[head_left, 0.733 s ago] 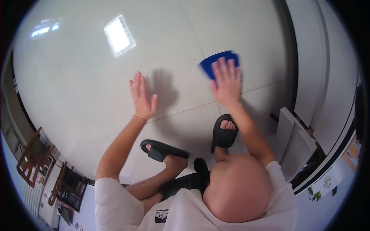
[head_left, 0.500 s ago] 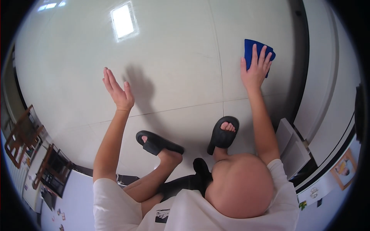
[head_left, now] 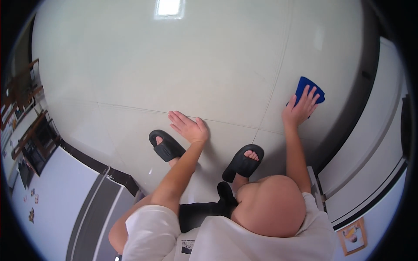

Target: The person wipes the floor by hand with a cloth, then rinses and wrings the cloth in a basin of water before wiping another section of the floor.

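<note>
The glossy pale tiled floor [head_left: 209, 65] fills most of the view, with a ceiling light mirrored near its top edge and a dark strip running down its right side. A person in a white shirt crouches over it, feet in black slide sandals [head_left: 242, 162]. Compared with half a second ago, the left hand [head_left: 188, 127] has dropped lower and moved in toward the feet, and the right hand [head_left: 300, 108] with the blue cloth [head_left: 308, 88] sits lower on the floor. The left hand lies open, fingers spread, seemingly flat on the tile and holding nothing. The right hand presses open-palmed on the cloth, whose far edge shows beyond the fingertips.
</note>
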Tool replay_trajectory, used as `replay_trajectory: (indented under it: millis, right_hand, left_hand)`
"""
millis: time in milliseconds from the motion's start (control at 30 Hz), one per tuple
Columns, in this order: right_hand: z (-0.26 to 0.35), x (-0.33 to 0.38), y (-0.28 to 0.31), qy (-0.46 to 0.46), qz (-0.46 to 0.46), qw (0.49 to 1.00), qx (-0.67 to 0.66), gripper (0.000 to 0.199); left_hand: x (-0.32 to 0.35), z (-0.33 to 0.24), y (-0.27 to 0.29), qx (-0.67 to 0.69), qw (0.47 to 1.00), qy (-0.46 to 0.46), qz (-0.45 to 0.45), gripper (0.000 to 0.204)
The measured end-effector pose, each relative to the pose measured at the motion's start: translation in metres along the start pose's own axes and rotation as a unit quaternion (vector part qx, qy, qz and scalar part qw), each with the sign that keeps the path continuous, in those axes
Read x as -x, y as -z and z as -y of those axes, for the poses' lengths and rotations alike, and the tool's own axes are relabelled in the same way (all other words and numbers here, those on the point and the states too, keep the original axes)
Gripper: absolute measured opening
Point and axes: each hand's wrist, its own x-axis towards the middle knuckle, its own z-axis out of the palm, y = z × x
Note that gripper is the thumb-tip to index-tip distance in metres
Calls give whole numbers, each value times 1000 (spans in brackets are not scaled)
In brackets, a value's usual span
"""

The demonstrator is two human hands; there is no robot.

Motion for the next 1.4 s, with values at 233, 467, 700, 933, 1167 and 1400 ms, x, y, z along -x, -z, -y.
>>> replay_trajectory:
  millis: [233,467,700,933,1167,1400]
  right_hand:
    - [-5,0,5,3,10,1000,-2,63]
    - [0,-1,2,4,9,1000,-6,61]
    - [0,2,2,-9,8,1000,5,62]
    - [28,-1,-14,-9,-11,1000,18,64]
    - [180,51,-27,147,79,984,-61,63]
    - [146,29,-8,58,74,942,-323,43]
  left_hand:
    - [-1,-4,-2,10,1000,-6,-10,93]
    - [5,5,-5,10,1000,-18,-15,94]
    - [7,4,-5,21,1000,-17,-16,95]
    - [8,-3,3,34,999,-7,17,96]
    - [6,17,8,53,998,-19,37,100]
    - [-48,132,83,182,899,-321,237,97]
